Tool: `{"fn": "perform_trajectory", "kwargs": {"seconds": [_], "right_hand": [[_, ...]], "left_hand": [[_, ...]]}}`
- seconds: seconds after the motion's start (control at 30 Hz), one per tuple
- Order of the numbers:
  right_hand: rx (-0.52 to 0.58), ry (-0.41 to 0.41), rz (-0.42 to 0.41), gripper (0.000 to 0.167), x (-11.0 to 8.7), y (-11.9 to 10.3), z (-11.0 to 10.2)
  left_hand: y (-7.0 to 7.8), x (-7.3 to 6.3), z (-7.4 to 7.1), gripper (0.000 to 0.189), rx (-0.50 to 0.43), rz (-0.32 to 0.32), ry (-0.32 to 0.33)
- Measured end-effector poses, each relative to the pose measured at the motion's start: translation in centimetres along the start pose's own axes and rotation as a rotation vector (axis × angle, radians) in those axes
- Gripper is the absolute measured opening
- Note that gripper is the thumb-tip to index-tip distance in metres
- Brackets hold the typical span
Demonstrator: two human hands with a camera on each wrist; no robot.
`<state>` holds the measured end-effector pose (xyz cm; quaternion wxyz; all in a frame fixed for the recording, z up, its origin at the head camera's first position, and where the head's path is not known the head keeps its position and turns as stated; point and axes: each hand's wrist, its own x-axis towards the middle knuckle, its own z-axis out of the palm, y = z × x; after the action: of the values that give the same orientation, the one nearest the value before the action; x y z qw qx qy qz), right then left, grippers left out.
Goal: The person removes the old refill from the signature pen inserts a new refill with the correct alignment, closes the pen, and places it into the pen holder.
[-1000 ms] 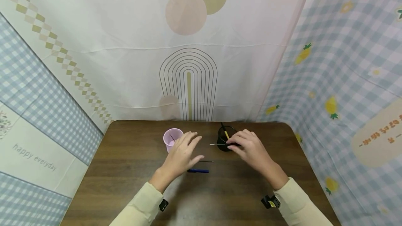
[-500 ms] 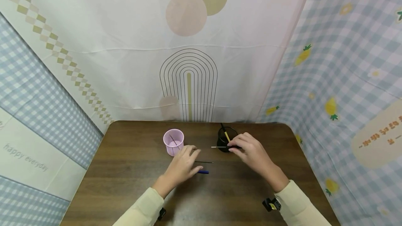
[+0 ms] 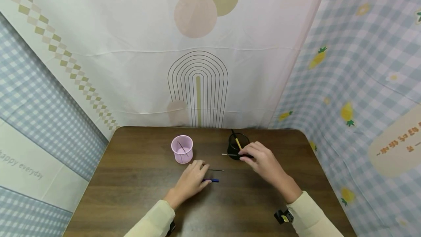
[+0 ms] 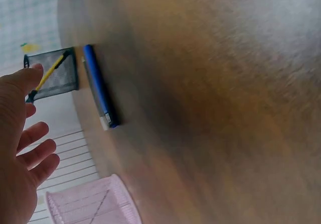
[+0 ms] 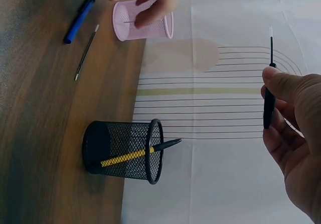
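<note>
Sleeves (image 3: 149,219) of plain cream cloth lie nearest. Taking the smooth, cylindrical blue pen (image 3: 215,180) on the wood-grained brown desk (image 3: 210,217) as the dial's centre, the left hand (image 3: 189,179) is at nine o'clock, fingers loosely parted and gripping nothing, blocking the head view of one pen end. Just beyond, at twelve, lies a thin dark rod (image 3: 217,170). At two, the right hand (image 3: 263,159) pinches a slim black tool (image 5: 269,103), tapered, with a pale-tipped shaft, partly in front of the round black mesh cup (image 5: 123,133) at one, where a yellow-and-black pen (image 3: 236,141) leans. At ten stands a pink mesh cup (image 3: 177,156) with a thin dark stick (image 3: 180,145) inside. Behind hangs creased printed cloth (image 3: 144,79).
</note>
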<state>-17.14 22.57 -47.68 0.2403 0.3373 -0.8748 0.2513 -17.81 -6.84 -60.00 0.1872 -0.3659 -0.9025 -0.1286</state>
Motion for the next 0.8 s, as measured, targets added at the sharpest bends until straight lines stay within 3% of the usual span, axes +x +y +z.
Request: {"fn": "perform_trajectory", "kwargs": {"seconds": [0.3,0.8], "right_hand": [[0.035,0.018,-0.002,0.022,-0.4,0.1,0.6],[0.02,-0.003,0.014,0.024,-1.2,0.2,1.2]], "left_hand": [[0.4,-0.7,1.3,0.045,0.019,-0.025,-0.054],[0.5,-1.3,3.0,0.035,0.064,-0.019,-0.048]]}}
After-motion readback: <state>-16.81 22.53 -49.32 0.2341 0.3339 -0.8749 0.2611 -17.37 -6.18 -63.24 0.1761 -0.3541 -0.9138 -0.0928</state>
